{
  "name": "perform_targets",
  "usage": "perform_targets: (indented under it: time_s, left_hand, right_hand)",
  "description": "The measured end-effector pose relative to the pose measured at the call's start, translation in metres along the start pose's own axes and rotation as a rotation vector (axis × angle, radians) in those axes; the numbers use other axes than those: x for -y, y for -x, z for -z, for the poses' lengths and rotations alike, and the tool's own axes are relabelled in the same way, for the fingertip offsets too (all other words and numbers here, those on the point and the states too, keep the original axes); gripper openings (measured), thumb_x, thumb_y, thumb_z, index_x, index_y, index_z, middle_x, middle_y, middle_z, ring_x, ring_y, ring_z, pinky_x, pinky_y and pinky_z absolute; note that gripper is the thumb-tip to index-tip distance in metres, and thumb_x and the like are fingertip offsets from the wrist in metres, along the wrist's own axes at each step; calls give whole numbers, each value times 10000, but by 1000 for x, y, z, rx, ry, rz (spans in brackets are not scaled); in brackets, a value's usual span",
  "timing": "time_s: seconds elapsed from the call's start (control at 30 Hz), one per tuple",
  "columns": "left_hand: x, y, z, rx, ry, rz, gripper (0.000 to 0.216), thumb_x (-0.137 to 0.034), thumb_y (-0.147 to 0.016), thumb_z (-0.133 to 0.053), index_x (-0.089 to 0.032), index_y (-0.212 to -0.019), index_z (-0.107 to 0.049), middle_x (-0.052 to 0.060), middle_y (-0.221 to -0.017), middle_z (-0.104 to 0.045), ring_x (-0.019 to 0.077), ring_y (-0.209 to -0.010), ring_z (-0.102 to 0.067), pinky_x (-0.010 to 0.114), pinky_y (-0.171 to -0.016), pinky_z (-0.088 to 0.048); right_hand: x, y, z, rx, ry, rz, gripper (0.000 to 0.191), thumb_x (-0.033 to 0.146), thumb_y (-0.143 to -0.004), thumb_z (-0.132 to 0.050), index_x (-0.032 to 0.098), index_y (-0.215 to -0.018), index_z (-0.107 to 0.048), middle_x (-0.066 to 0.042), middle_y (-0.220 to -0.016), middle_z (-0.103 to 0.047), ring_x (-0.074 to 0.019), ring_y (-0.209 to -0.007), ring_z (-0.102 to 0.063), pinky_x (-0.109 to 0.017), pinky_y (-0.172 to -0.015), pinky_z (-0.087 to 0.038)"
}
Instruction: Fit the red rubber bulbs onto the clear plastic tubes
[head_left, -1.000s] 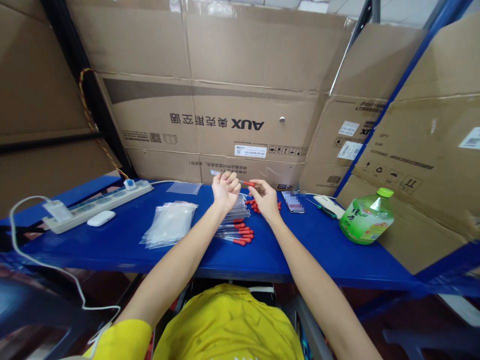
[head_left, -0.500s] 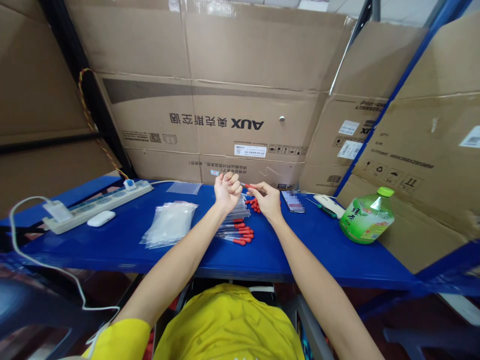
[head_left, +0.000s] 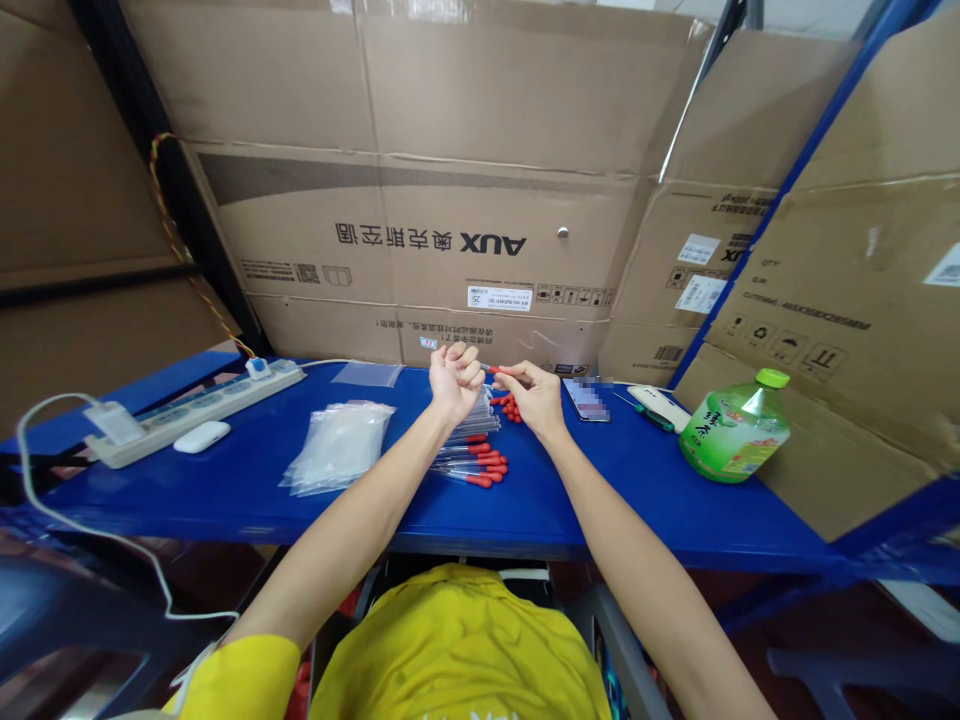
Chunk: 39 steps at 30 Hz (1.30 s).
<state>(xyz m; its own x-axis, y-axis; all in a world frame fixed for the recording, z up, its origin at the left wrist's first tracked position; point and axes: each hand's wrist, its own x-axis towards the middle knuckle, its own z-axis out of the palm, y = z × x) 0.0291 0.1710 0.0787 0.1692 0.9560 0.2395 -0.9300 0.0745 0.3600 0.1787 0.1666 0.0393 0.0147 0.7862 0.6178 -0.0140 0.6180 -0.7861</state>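
My left hand (head_left: 454,378) is closed in a fist around a thin clear tube held above the blue table (head_left: 225,480). Close beside it, my right hand (head_left: 534,396) pinches a small red cap (head_left: 493,370) at the tube's end. Under both hands lies a row of clear tubes with red caps (head_left: 474,462). Loose red caps (head_left: 511,406) sit just behind my right hand. A stack of clear plastic bags (head_left: 339,446) lies to the left of the tubes.
A white power strip (head_left: 196,408) and a white earbud case (head_left: 201,436) sit at the far left. A phone (head_left: 587,398), a white device (head_left: 658,408) and a green bottle (head_left: 739,430) lie to the right. Cardboard boxes (head_left: 450,180) wall the back.
My right hand has moved a little left toward my left fist, bringing the red cap up to the tube's end. The view has shifted slightly.
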Motion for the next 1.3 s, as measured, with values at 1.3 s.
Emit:
perform_targets:
  time_s: [1.3]
  left_hand:
    - [5, -1, 0, 31, -83, 47, 414, -426, -1061, -258, -207, -719, -334, -39, -608, -365, 70, -370, -236, 217, -371, -194]
  right_hand:
    - [1, 1, -2, -127, 136, 87, 253, 451, -872, -721, 214, -961, -738, -58, -897, -795, -243, -803, -775, -368, -809, -626]
